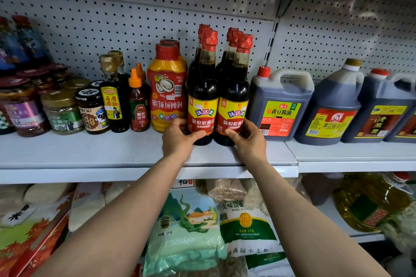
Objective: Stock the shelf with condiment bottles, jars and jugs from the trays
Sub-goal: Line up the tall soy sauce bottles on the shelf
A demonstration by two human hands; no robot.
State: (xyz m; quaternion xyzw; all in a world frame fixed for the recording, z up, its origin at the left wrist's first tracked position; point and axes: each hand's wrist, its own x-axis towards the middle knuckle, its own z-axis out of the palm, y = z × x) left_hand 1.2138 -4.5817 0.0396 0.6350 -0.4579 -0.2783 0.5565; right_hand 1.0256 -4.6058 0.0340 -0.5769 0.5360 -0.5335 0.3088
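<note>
Two dark soy sauce bottles with red caps stand side by side at the front of the white shelf (112, 150). My left hand (179, 136) grips the base of the left bottle (203, 96), thumb across its front. My right hand (248, 138) grips the base of the right bottle (234, 99) the same way. More bottles of the same kind stand in rows behind both. An upside-down oyster sauce squeeze bottle (167, 87) stands just left of my left hand.
Left of the oyster sauce are a small ketchup bottle (138, 101), a sesame oil bottle (112, 94) and several jars (62, 111). Right of the bottles stand three big soy and vinegar jugs (281, 105). Rice bags (186, 231) fill the shelf below.
</note>
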